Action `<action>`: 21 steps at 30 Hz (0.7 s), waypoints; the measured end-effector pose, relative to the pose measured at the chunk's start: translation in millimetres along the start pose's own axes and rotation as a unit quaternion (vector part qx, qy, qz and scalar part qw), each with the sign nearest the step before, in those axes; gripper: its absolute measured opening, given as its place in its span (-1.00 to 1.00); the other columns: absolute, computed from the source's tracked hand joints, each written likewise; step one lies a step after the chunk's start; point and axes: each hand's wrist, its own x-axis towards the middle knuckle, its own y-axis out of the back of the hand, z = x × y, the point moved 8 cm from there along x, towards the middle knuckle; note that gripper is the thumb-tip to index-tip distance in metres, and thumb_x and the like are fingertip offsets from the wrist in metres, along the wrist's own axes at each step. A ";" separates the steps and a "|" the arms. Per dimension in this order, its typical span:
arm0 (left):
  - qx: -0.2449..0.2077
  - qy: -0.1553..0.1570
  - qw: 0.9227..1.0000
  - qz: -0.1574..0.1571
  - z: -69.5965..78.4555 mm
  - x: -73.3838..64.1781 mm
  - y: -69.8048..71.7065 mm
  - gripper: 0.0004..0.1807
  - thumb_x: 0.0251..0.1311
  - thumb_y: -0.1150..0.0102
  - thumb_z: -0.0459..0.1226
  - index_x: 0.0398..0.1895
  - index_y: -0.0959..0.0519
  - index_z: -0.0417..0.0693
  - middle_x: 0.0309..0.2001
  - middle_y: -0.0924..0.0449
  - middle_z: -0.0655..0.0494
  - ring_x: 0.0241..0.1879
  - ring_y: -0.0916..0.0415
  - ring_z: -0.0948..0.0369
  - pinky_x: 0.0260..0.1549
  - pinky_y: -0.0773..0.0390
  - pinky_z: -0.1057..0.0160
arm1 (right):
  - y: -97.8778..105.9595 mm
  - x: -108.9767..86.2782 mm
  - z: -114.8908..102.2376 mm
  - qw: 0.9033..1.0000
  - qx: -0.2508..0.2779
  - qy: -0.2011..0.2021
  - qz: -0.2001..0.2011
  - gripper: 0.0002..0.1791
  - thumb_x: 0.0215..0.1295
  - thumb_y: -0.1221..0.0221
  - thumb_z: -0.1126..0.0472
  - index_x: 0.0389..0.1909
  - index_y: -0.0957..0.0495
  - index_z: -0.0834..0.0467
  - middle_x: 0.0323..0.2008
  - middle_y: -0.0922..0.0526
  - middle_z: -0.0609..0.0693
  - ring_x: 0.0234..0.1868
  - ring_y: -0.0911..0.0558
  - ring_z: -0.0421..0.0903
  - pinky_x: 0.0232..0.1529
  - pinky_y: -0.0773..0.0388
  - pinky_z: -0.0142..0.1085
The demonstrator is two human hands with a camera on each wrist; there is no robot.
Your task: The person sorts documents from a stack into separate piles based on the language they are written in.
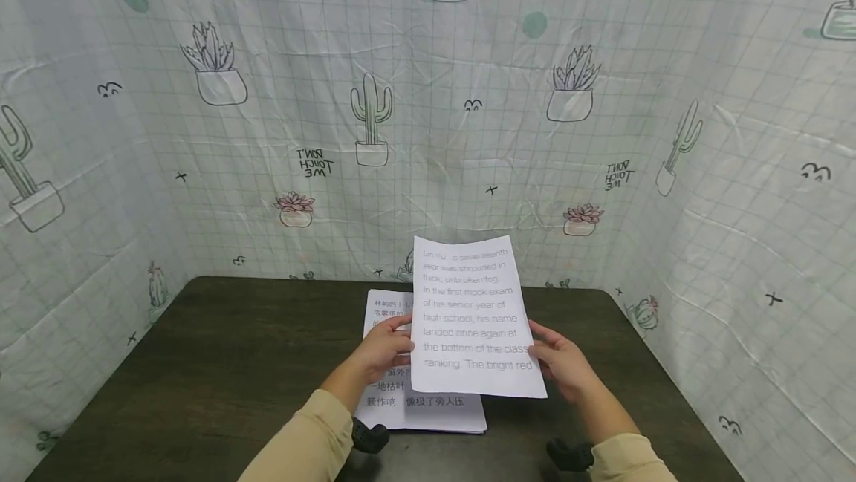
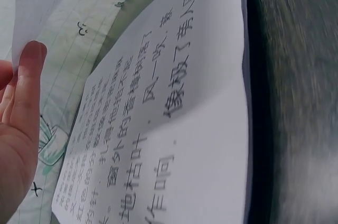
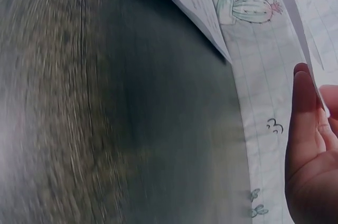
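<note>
Between my two hands a white sheet of paper (image 1: pixel 468 311) printed with English text is held up, tilted toward me. My left hand (image 1: pixel 383 350) pinches its left edge, and my right hand (image 1: pixel 560 359) pinches the right edge. Below and partly behind it, a stack of paper (image 1: pixel 428 419) with Chinese text on top lies on the table. In the left wrist view the stack's top page (image 2: pixel 211 129) fills the middle, with the left hand (image 2: pixel 18 129) above it. The right wrist view shows the right hand (image 3: pixel 317 150) with the sheet's edge between thumb and fingers.
A dark wood-grain table (image 1: pixel 200 378) extends to both sides of the stack. Behind and beside it hangs a pale curtain (image 1: pixel 428 192) printed with cacti and potted plants. Black wrist bands (image 1: pixel 370 437) sit under both forearms.
</note>
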 end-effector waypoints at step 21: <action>0.019 0.004 1.000 -0.020 4.3 10.1 -40.0 -0.27 0.06 -0.06 -0.56 0.40 -0.29 -0.23 0.12 -0.59 -0.25 -0.18 -0.66 0.16 -0.17 -0.70 0.13 | 40.5 -8.0 6.6 0.999 -0.026 -0.011 0.021 -0.37 0.45 0.04 0.34 0.49 -0.07 0.28 -0.01 -0.67 0.03 -0.20 -0.70 -0.18 -0.22 -0.67 -0.24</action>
